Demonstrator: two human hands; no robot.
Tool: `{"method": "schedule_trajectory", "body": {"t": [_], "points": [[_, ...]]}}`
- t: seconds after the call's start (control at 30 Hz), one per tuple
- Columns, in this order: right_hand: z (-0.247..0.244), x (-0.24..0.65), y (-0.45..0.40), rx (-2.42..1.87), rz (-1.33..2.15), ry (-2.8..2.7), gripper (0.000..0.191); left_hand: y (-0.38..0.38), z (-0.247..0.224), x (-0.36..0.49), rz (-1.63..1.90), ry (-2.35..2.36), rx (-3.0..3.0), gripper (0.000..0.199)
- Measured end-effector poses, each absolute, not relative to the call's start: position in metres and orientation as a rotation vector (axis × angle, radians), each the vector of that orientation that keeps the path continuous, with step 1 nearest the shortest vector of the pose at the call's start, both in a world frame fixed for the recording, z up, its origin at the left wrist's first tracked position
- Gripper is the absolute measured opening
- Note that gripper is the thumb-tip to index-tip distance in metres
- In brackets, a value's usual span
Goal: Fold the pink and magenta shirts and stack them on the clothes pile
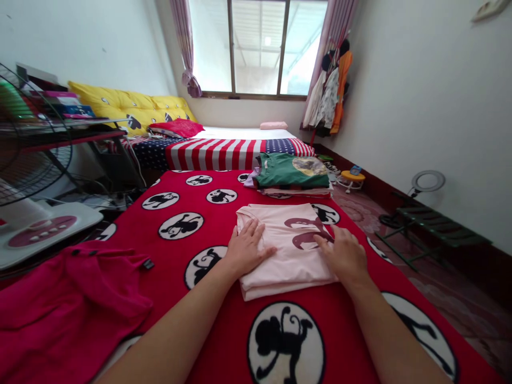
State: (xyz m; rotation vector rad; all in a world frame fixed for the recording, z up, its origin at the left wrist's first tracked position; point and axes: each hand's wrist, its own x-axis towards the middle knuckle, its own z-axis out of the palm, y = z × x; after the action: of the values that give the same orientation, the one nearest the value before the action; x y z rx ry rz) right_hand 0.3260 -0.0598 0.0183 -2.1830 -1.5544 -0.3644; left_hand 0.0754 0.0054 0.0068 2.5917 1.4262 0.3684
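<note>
A folded pale pink T-shirt (pixel 276 266) with a dark reddish print lies on the red blanket (pixel 224 330) patterned with monkeys in white circles. My left hand (pixel 248 248) rests flat on the shirt's left side, fingers stretched out and thumb apart. On the right side of the shirt, my right hand (pixel 346 253) lies with its fingers extended over the print; nothing is gripped. Beyond the pink shirt sits a stack of folded clothes with a green T-shirt (pixel 280 172) on top. At the lower left, a bright pink garment (pixel 76 309) lies loosely crumpled.
A fan (pixel 28 144) and a cluttered desk (pixel 108 125) stand on the left. At the back is a bed with a striped, starred cover (pixel 224 154). Clothes hang (pixel 330 90) by the window. On the right are a green folding stool (pixel 436 229) and a ring light (pixel 428 182).
</note>
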Motion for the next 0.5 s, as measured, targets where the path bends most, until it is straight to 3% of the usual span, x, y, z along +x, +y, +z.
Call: {"method": "schedule_trajectory", "body": {"t": [0.1, 0.3, 0.43, 0.5], "points": [[0.016, 0.329, -0.059, -2.346, -0.331, -1.546, 0.051, 0.005, 0.004, 0.076, 0.400, 1.406, 2.595, 0.083], [0.020, 0.324, -0.056, -2.171, -0.171, -1.540, 0.022, 0.009, -0.001, 0.078, 0.550, 1.349, 2.561, 0.074], [0.026, 0.321, -0.056, -1.991, 0.229, -1.283, 0.027, 0.022, 0.001, 0.070, 0.934, 1.338, 2.261, 0.055], [0.035, 0.323, -0.055, -1.791, 0.496, -1.230, 0.040, 0.033, 0.000, 0.061, 1.228, 1.353, 1.944, 0.047]]}}
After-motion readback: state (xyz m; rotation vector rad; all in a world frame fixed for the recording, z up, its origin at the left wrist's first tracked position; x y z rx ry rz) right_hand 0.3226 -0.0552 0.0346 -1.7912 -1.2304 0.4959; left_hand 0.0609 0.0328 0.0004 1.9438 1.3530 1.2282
